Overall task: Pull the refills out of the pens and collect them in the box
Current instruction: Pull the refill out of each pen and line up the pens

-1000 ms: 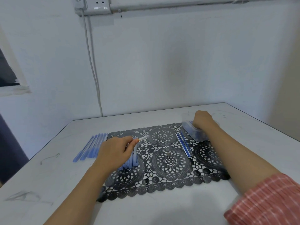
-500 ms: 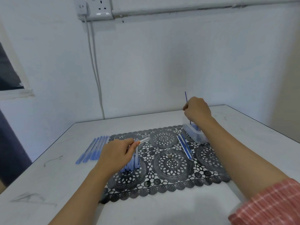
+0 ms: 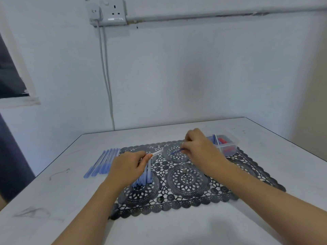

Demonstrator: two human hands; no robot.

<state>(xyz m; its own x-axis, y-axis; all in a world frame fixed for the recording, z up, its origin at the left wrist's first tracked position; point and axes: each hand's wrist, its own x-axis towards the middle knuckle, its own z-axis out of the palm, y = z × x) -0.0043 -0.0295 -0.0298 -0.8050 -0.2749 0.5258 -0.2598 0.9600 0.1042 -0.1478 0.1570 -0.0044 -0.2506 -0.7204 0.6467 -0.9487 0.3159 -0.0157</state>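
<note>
A pen point(image 3: 156, 153) is gripped in the curled left hand point(image 3: 128, 167) — steadied, likely — while a refill point(image 3: 175, 152) is pinched by the right hand point(image 3: 200, 149) (box point(image 3: 229, 150) set near for dropping).

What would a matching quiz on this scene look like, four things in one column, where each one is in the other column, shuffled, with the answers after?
Things:
1. row of pens
2. pen barrel
3. refill
4. box

Places:
A. pinched in the right hand
B. at the far right corner of the mat
C. on the bare table, left of the mat
D. held in the left hand

Pairs: 1-C, 2-D, 3-A, 4-B
</note>
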